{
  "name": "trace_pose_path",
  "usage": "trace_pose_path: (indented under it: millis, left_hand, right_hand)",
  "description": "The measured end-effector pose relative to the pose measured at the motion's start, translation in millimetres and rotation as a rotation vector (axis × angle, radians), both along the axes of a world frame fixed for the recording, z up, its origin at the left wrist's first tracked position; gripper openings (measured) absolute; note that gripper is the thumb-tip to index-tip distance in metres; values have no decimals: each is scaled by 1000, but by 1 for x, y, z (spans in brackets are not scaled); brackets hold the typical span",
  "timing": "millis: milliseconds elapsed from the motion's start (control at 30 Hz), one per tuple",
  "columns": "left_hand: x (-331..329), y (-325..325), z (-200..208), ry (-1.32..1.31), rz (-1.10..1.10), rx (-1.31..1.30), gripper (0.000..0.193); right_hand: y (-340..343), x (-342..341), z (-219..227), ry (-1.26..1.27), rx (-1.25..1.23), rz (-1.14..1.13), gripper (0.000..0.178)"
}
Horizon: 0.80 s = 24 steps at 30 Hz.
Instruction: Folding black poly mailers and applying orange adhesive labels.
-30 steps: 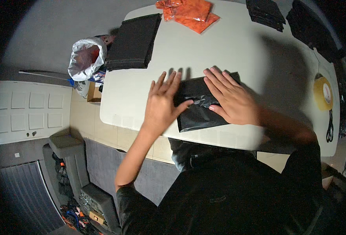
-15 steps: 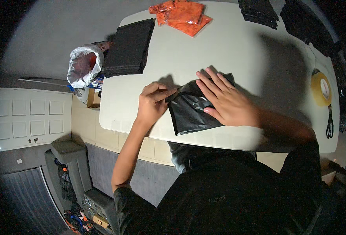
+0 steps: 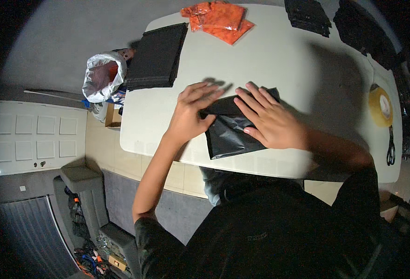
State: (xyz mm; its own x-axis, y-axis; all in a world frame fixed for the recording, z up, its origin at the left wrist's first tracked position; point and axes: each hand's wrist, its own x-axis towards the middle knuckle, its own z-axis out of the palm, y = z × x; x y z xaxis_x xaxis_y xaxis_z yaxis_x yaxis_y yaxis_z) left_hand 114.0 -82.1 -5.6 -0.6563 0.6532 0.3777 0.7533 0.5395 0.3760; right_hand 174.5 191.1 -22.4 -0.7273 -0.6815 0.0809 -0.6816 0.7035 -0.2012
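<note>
A shiny black plastic mailing bag (image 3: 235, 137) lies on the white table (image 3: 223, 60) close to its near edge, turned slightly. My right hand (image 3: 272, 122) rests flat over the bag's right side, fingers stretched out and pointing away to the upper left. At the bag's upper left corner is my left hand (image 3: 193, 111), its thumb by the bag's edge and its fingers apart, a little blurred by motion. Nothing is gripped in either hand. A smooth band runs along the bag's far edge; the part under my right palm is hidden.
A stack of black bags (image 3: 156, 56) lies at the table's left edge, orange garments in clear plastic (image 3: 221, 21) at the far side. More black packages (image 3: 307, 17) sit far right. A yellow tape roll (image 3: 380, 106) and black-handled scissors (image 3: 390, 149) lie right. A white-lined bin (image 3: 103, 76) stands left.
My left hand has opened from a pinch at the bag's left corner and moved slightly up and right, its fingers now spread. My right hand stays flat on the bag.
</note>
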Motion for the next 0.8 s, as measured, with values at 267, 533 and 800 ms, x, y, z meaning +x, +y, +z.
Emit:
trace_pose_path:
  millis: [267,533,800]
  left_hand:
    - [-2,-12,-9,134,-145,-292,50]
    - [7,-28,-18,157,-92,-158,43]
    - [18,-44,-13,101,97,-6,41]
  right_hand:
    - [-1,4,-13,110,-96,-6,71]
    - [0,6,-5,-9,-7,-41,73]
    - [27,11,3,9,-38,5,69]
